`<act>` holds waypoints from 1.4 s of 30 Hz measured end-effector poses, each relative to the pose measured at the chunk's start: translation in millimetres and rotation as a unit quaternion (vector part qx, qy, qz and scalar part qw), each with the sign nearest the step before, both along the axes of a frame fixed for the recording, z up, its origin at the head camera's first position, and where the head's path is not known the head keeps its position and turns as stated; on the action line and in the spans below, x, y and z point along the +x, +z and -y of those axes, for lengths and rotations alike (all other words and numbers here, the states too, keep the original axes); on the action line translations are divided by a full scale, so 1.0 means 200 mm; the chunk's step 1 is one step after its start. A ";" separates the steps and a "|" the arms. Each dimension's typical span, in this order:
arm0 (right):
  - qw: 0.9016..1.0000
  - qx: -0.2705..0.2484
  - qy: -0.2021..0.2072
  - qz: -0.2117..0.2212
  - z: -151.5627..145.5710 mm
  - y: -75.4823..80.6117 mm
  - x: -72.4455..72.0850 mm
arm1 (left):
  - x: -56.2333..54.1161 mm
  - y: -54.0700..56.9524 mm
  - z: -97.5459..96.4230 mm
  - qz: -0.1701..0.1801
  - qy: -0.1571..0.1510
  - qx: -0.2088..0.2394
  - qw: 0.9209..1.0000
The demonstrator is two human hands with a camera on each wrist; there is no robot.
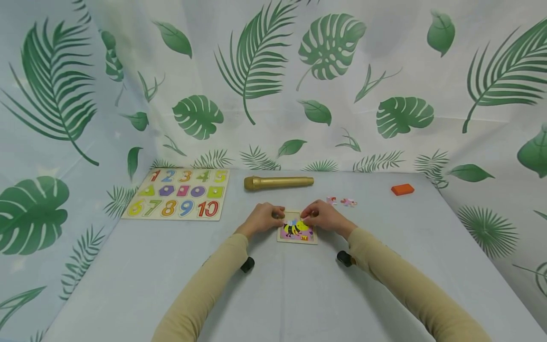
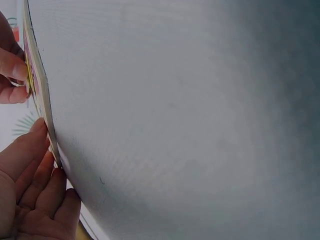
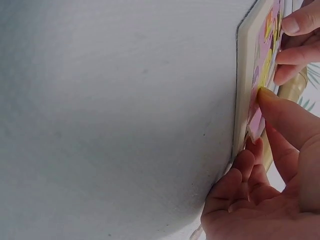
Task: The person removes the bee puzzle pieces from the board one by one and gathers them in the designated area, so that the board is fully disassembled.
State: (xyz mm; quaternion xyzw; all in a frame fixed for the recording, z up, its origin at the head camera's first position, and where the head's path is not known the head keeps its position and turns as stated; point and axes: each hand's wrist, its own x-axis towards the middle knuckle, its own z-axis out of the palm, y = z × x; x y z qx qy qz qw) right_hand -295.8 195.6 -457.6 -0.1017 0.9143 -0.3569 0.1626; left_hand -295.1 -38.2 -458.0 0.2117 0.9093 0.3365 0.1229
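Yellow and pink, a flat puzzle piece (image 3: 256, 121) is pinched by my right hand (image 1: 325, 216), thumb on top, over the right side of the wooden bee puzzle (image 1: 295, 242). My left hand (image 1: 261, 219) grips that puzzle's left edge; tan sleeves (image 1: 218, 273) slant toward it, a smooth gold microphone (image 1: 279, 182) beyond.

A pale, cloth-covered table (image 1: 279, 289) fills the lower half of the frame, with a number board (image 1: 175, 197) lying left of centre and a gold microphone (image 1: 279, 183) near the middle. Just below centre lies a bee puzzle (image 1: 296, 233); right of it are two small pink bits, probably puzzle pieces (image 1: 348, 202), then, farther right, an orange block (image 1: 402, 190).
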 end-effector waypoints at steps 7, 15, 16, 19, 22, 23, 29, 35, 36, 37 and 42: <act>1.000 -0.006 0.006 -0.006 0.00 0.00 0.00 | 0.00 0.00 0.00 0.004 0.002 0.003 1.000; 1.000 -0.001 0.016 -0.014 0.00 0.00 0.00 | 0.00 0.01 0.00 0.001 0.001 0.000 1.000; 1.000 -0.001 0.017 -0.015 0.00 0.00 0.00 | 0.01 0.01 0.00 0.000 0.001 0.000 1.000; 1.000 0.002 0.014 -0.018 0.01 0.01 0.00 | 0.01 0.02 0.00 0.000 0.001 0.000 1.000; 1.000 0.002 0.005 -0.020 0.01 0.01 0.01 | 0.01 0.01 0.00 -0.001 0.003 0.000 1.000; 1.000 0.001 0.001 -0.020 0.01 0.01 0.01 | 0.01 0.01 0.00 -0.001 0.004 0.000 1.000; 1.000 -0.012 -0.010 -0.011 0.00 0.00 0.01 | 0.01 0.00 -0.01 0.002 0.005 0.003 1.000; 1.000 -0.009 0.006 -0.009 0.00 0.01 0.01 | 0.02 0.00 -0.01 0.001 0.006 0.002 1.000; 1.000 -0.008 0.007 -0.008 0.00 0.01 0.01 | 0.01 0.01 -0.01 0.001 0.007 0.002 1.000; 1.000 -0.007 0.005 -0.007 -0.01 0.01 0.01 | 0.01 0.01 -0.01 0.001 0.007 0.001 1.000; 1.000 -0.008 0.000 -0.007 -0.02 0.00 0.01 | 0.01 0.00 -0.01 0.001 0.007 0.003 1.000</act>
